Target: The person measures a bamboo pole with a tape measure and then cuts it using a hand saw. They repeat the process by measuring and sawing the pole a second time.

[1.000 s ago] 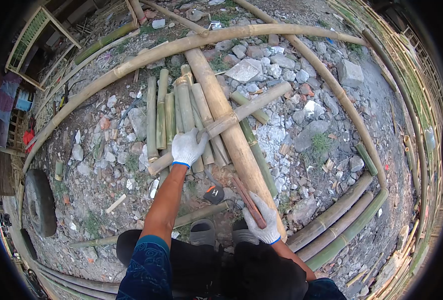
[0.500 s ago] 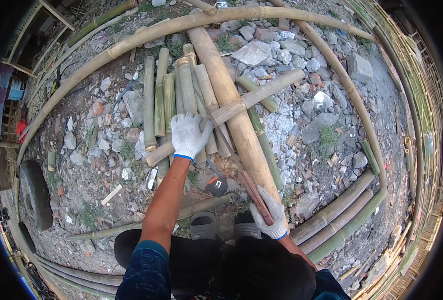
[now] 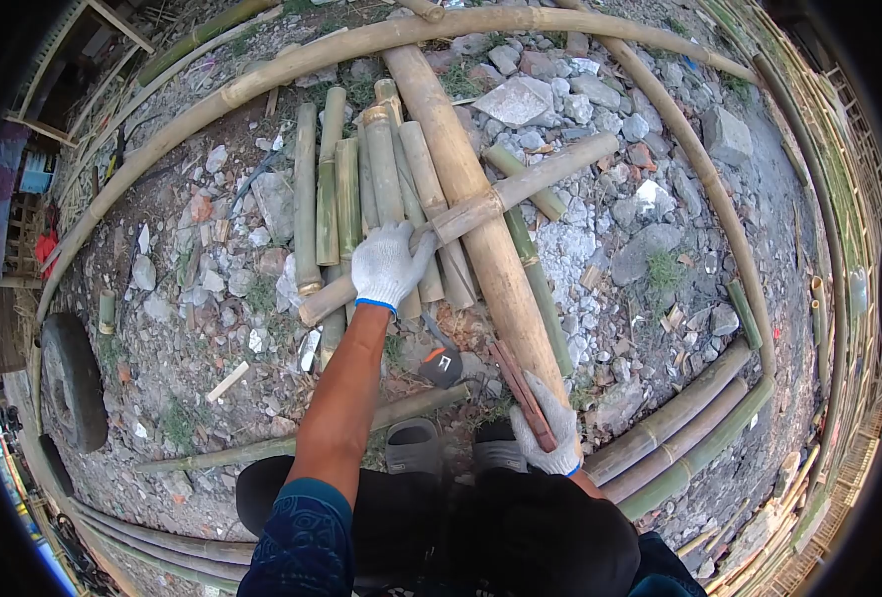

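Note:
My left hand (image 3: 383, 267), in a white knit glove, grips a cut bamboo pole (image 3: 560, 164) near its lower end. That pole lies slantwise across a thicker bamboo pole (image 3: 506, 274) which runs up and away from me. My right hand (image 3: 544, 430), gloved too, is closed around the reddish wooden handle of a saw (image 3: 523, 393), low beside the thick pole. The saw's thin blade points toward the crossing and is hard to make out. Several short bamboo pieces (image 3: 346, 199) lie side by side beyond my left hand. A black and orange tape measure (image 3: 441, 366) rests near my sandals.
Long bamboo poles (image 3: 312, 62) frame the ground around me. Rubble and stones (image 3: 645, 254) cover it. A tyre (image 3: 73, 383) lies at the left, a concrete block (image 3: 727, 136) at the upper right. Several bamboo poles (image 3: 675, 428) are stacked at the lower right.
My right hand and the saw have shifted slightly down and right in the view, and less of the blade shows. My left hand keeps its hold while the whole view shifts slightly.

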`<action>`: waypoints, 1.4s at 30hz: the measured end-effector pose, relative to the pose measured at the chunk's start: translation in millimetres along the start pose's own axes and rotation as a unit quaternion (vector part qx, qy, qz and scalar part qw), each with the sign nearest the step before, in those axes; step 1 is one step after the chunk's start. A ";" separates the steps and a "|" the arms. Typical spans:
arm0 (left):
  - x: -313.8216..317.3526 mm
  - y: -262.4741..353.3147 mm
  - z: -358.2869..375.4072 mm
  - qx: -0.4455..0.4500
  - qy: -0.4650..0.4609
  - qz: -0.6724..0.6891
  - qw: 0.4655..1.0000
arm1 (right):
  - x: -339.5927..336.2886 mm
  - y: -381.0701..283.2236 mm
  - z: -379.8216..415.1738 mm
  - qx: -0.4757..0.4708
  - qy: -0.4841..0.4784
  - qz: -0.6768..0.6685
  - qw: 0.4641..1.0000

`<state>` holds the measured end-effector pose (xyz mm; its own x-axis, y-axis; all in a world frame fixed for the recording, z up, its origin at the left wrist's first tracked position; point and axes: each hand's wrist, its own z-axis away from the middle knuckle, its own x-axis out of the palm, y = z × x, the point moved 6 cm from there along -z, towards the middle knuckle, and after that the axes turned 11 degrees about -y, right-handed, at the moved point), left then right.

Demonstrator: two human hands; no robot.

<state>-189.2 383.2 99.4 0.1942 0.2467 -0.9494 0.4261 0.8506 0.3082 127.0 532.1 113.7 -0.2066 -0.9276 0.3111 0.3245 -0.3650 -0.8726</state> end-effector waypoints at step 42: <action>-30.0 -32.6 4.2 -0.025 -0.097 -0.062 0.993 | 131.0 -248.6 -124.0 -0.179 0.083 0.476 0.857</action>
<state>-205.2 346.1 118.0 0.3121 0.0476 -0.9488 0.4147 0.8918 0.1811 -95.2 511.1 324.8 -0.1435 -0.7561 -0.6385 0.1221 0.6267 -0.7696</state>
